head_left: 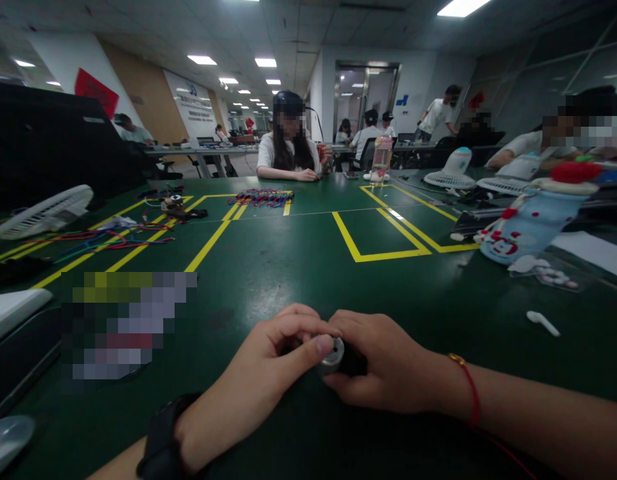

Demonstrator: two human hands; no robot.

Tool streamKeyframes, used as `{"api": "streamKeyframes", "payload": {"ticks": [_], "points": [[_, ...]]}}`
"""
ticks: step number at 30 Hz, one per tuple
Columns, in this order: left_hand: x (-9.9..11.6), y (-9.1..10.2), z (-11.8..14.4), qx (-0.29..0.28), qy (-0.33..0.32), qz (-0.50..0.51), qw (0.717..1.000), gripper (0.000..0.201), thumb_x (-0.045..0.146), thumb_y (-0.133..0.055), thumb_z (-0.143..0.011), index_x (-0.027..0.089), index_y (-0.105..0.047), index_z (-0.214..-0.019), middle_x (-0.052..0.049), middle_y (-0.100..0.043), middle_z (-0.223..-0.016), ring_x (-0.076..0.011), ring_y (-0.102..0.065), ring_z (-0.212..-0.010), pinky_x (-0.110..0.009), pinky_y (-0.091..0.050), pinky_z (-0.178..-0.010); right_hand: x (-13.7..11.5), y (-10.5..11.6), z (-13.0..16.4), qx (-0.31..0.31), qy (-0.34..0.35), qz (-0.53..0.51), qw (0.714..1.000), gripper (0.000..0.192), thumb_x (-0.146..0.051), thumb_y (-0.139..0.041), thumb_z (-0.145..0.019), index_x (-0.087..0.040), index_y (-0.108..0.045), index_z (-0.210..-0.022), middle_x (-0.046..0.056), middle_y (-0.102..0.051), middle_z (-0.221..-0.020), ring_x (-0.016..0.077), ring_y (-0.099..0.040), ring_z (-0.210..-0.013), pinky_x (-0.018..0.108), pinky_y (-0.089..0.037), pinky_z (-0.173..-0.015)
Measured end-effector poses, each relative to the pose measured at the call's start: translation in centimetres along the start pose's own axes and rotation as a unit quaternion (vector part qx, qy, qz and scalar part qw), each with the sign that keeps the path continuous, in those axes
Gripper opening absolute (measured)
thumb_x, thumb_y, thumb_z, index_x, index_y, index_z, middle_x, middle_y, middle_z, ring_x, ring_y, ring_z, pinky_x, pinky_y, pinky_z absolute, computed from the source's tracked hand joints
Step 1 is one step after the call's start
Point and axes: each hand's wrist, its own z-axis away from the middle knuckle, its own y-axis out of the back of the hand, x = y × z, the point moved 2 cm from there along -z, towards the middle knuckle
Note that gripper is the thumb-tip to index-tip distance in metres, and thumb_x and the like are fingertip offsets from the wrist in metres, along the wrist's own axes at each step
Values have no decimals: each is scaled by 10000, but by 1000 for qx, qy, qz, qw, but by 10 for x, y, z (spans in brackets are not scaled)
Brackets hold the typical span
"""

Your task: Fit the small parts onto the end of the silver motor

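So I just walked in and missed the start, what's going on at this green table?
A person has both hands together over a small metal-and-black part low on the green table. The left hand presses its thumb against it while the right hand grips the black end. A bundle of coloured wires lies farther back, in front of another seated person.

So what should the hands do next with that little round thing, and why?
Probably a small twist of the left hand while the right hand holds firm. Both hands pinch the small silver and black part between them just over the green table, the left thumb lying across its round silver end. It is mostly hidden, so I cannot tell which way it should turn.
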Motion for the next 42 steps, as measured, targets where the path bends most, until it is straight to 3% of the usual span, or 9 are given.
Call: {"api": "streamKeyframes", "payload": {"ticks": [5, 9, 15, 22, 27, 32, 35, 39, 42], "points": [[0, 0, 2, -7, 47, 9, 999, 187, 318, -592, -882, 230, -688, -1017, -30, -620, -956, -190, -594, -862, -315, -445, -776, 1, -1, 1, 4, 3, -3, 1000, 246, -300, -634, -750, -181, -560, -952, 21, -589, -901, 134, -504, -716, 244, -365, -599], [-9, 16, 0, 57, 93, 19, 994, 322, 331, -579, -885, 266, -587, -1200, -6, -629, -911, -165, -585, -800, -284, -450, -719, 0, 2, 2, 2, 0, -11, 1000, 270, -287, -652, -744, -186, -565, -980, 21, -599, -935, 138, -517, -750, 250, -386, -641], [-36, 61, -12, 204, 98, 40, 973, 239, 324, -617, -855, 186, -647, -1048, 16, -573, -771, -117, -516, -641, -235, -415, -606, -1, 6, 2, -10, -13, -18, 1000, 290, -297, -659, -749, -188, -580, -1006, 25, -604, -942, 151, -528, -780, 266, -403, -672], [-41, 64, -13, 224, 93, 16, 970, 240, 338, -631, -829, 175, -675, -1000, 22, -552, -665, -127, -500, -603, -225, -388, -560, 0, 6, 3, -6, -11, -14, 1000, 305, -303, -661, -750, -187, -584, -1021, 30, -606, -932, 150, -526, -767, 265, -400, -664], [-25, 51, -8, 113, 72, -78, 988, 275, 367, -671, -811, 211, -660, -1038, 2, -585, -792, -143, -512, -664, -235, -393, -586, -1, 6, 4, -3, -8, -11, 1000, 291, -301, -659, -746, -186, -581, -1002, 27, -604, -930, 147, -523, -765, 260, -394, -658], [3, 15, -2, -20, -7, -138, 990, 193, 357, -643, -847, 264, -706, -1004, -16, -565, -912, -158, -515, -760, -271, -404, -667, 1, 2, 3, 2, -5, -1, 1000, 256, -303, -646, -741, -181, -568, -952, 23, -593, -892, 135, -504, -712, 247, -372, -609], [10, 5, -1, 5, -8, -141, 990, 143, 341, -618, -872, 272, -734, -922, -9, -534, -874, -156, -510, -757, -273, -396, -660, 1, 1, 2, -1, -3, 4, 1000, 240, -319, -632, -756, -179, -567, -939, 26, -590, -875, 136, -503, -701, 246, -370, -599], [8, 19, -1, 47, -11, -106, 993, 154, 345, -615, -877, 281, -738, -941, -10, -521, -879, -169, -524, -799, -282, -410, -688, 0, 4, 3, 5, 0, 2, 1000, 237, -309, -644, -752, -181, -570, -938, 19, -598, -871, 131, -506, -698, 240, -366, -599], [0, 33, -2, -8, -10, -158, 987, 129, 326, -654, -850, 292, -758, -918, -7, -513, -881, -173, -528, -823, -279, -418, -712, -1, 5, 4, 7, 0, -7, 1000, 284, -291, -661, -736, -186, -577, -986, 21, -607, -895, 136, -514, -718, 242, -373, -615]]}}
